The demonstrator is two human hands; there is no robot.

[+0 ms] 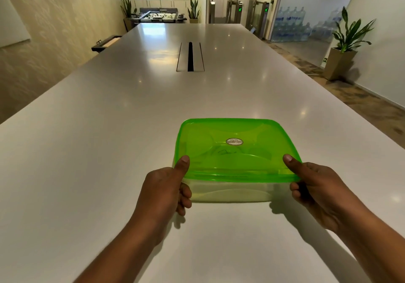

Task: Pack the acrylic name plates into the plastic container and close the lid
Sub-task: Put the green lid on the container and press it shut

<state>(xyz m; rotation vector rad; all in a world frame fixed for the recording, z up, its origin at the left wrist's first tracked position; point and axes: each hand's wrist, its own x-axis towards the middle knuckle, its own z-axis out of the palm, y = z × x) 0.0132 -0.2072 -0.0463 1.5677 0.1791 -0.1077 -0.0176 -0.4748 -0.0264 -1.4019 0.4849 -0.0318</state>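
Observation:
A clear plastic container [230, 192] stands on the white table [87, 151], covered by a translucent green lid [236, 151] with a round sticker in its middle. Faint flat shapes show through the lid; I cannot tell what they are. My left hand [163, 189] grips the container's near left corner, thumb on top of the lid and fingers curled against the wall below. At the near right corner my right hand [313, 186] holds the same way, thumb pressing the lid's edge and fingers curled under the rim.
A long cable slot [190, 56] is set into the table's middle, far beyond the container. Past the table's right edge stand a potted plant [344, 48] and stacked water bottles [293, 26]. A foosball table [157, 16] sits at the room's far end.

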